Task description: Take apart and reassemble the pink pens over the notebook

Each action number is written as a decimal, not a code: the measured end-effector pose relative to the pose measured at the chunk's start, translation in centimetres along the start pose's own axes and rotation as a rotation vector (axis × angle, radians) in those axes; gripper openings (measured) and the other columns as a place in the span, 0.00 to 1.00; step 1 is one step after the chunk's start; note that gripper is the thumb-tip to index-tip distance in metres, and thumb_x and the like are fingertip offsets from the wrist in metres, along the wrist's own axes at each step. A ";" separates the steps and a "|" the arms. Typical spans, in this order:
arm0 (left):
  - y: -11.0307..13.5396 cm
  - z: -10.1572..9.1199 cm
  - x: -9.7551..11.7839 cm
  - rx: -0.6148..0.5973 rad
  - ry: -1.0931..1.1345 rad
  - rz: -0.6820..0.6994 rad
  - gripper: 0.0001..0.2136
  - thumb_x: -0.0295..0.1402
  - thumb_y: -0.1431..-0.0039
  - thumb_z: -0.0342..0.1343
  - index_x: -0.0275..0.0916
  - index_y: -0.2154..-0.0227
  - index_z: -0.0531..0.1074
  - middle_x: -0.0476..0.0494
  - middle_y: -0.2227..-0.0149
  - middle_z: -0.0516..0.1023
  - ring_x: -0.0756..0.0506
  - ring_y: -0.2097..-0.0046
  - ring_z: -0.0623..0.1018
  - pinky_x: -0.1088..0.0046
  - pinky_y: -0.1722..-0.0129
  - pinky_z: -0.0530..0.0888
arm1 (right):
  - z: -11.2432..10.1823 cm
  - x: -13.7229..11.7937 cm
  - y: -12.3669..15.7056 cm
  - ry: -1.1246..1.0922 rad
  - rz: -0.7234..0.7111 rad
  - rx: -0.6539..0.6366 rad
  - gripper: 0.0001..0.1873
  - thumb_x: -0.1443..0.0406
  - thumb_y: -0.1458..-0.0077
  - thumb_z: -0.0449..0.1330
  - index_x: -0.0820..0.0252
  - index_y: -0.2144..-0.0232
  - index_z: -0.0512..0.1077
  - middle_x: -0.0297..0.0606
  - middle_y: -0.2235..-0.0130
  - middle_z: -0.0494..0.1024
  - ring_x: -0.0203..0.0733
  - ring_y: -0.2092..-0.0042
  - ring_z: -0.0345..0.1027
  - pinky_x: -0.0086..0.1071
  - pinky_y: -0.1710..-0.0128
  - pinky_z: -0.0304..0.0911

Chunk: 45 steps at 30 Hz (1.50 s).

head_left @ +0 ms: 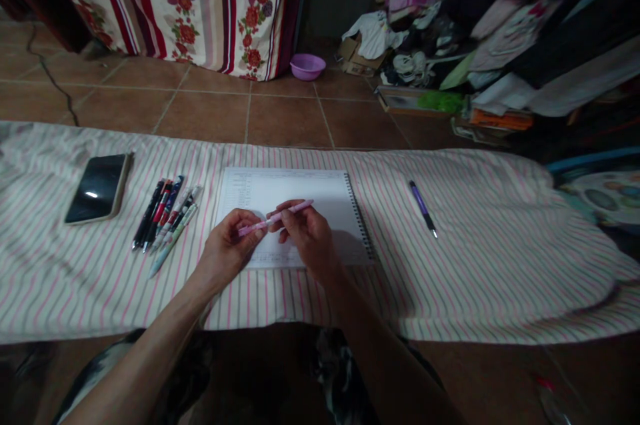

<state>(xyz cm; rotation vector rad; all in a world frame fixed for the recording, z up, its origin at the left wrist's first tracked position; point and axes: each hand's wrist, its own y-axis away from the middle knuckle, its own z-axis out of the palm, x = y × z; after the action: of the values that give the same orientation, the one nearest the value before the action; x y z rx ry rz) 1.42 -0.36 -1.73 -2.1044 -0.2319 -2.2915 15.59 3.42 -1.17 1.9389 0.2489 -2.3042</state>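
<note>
A pink pen (301,206) is held slantwise between my two hands, above a spiral-bound notebook (295,183). My left hand (235,238) pinches its lower left end. Closed around its upper right part is my right hand (309,235). The notebook lies open on a striped cloth, its wire spiral on the right, with printed lines along the left and bottom of the page. To the left of my hands several pens (165,211) lie in a bunch. A purple and black pen (423,207) rests by itself right of the notebook.
A dark-screened phone (97,188) lies at the left on the striped cloth (490,245). Beyond the cloth's far edge are a tiled floor, a floral curtain (200,5), a purple basin (307,67) and a cardboard box (360,55). Clothes are heaped at the back right.
</note>
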 end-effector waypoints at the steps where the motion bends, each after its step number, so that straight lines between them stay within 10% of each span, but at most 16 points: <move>1: 0.0 0.0 0.0 -0.015 0.007 0.009 0.08 0.33 0.52 0.61 0.39 0.70 0.68 0.49 0.71 0.75 0.50 0.70 0.73 0.75 0.73 0.66 | 0.0 -0.2 0.1 0.012 -0.002 -0.011 0.12 0.58 0.50 0.59 0.59 0.67 0.67 0.36 0.71 0.78 0.33 0.73 0.72 0.25 0.79 0.67; 25: 0.0 0.5 0.2 0.018 -0.034 0.118 0.09 0.32 0.51 0.61 0.42 0.66 0.68 0.44 0.62 0.77 0.43 0.51 0.73 0.63 0.47 0.65 | -0.2 -1.7 0.9 0.176 -0.103 -0.104 0.06 0.62 0.48 0.58 0.57 0.67 0.69 0.34 0.68 0.76 0.36 0.66 0.72 0.31 0.63 0.69; 45: -0.2 0.9 0.2 0.035 0.074 0.083 0.07 0.29 0.52 0.61 0.40 0.73 0.68 0.45 0.62 0.76 0.43 0.45 0.69 0.64 0.47 0.64 | -0.1 -2.3 1.3 0.342 -0.272 -0.070 0.03 0.66 0.47 0.57 0.56 0.67 0.69 0.36 0.64 0.76 0.37 0.61 0.71 0.31 0.61 0.68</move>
<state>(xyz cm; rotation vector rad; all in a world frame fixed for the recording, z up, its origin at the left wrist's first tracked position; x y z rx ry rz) 2.24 0.01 -1.49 -1.9696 -0.1784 -2.2955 16.31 2.17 1.01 2.3822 0.6541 -2.0552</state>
